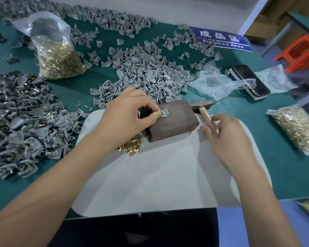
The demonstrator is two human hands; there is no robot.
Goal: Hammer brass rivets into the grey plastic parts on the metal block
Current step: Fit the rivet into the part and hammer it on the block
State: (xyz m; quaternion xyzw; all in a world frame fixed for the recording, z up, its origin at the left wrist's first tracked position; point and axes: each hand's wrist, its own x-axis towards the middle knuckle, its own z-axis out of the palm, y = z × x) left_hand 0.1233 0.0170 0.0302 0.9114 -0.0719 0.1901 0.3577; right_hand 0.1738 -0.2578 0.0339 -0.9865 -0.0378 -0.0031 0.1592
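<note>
A green table [284,166] holds a white mat [168,166]. Big heaps of small grey plastic parts [150,72] lie behind and to the left. A brown, rusty metal block [171,122] sits on the mat. The left hand [125,118] pinches one grey plastic part with a brass rivet [163,112] on the block. The right hand [227,134] curls around the wooden-handled hammer [206,114], just beside the block. Loose brass rivets [130,145] lie near the block.

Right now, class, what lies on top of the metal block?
A grey plastic part with a brass rivet, pinched by the left hand on the metal block. The fingers hide its left edge.
</note>
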